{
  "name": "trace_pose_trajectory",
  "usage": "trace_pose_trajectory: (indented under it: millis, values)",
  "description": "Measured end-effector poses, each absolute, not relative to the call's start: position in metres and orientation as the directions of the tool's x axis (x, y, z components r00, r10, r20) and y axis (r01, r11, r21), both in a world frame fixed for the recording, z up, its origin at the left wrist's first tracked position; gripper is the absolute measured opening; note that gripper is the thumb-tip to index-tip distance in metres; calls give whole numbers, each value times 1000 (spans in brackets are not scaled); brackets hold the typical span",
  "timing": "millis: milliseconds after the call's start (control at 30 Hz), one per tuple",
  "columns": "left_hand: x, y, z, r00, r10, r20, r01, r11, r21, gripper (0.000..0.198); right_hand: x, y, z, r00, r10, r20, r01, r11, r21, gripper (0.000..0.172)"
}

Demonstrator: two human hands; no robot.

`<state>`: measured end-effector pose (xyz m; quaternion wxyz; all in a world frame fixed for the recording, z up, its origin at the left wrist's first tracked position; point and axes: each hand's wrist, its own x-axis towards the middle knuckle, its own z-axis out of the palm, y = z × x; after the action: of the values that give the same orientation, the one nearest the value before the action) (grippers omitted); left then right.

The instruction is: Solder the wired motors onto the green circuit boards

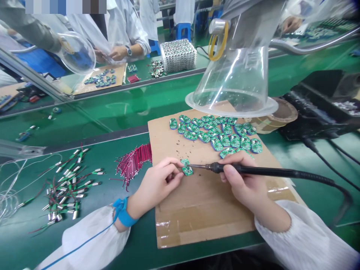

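My left hand (159,180), with a blue wrist strap (123,213) round the wrist, pinches the edge of a small green circuit board (186,167) over the cardboard sheet (197,210). In my right hand (242,180) is a black soldering iron (253,170), held like a pen. Its metal tip points left and reaches the board's right side; whether it touches cannot be made out. Several more green circuit boards (218,142) lie in a group on the cardboard beyond my hands.
Red wires (135,162) lie bundled left of the cardboard, and small metal parts with wires (67,187) farther left. A clear funnel-shaped hood (232,86) hangs above the boards. Behind it sits a tape roll (277,116). Across the bench, a co-worker's hand (118,53) is at work.
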<state>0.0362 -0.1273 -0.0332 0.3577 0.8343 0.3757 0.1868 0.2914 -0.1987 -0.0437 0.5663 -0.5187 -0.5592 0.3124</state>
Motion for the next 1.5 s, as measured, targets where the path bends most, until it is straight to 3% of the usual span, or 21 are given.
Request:
trace_pose_trajectory:
  millis: [533, 1500]
  values:
    - [40, -126, -30, 623, 780, 62, 522, -474, 709, 20, 292, -198, -39, 132, 935, 329, 326, 273, -905, 5]
    - [39, -125, -31, 630, 776, 42, 521, -463, 717, 17, 287, -194, -28, 34, 947, 319, 323, 292, -900, 4]
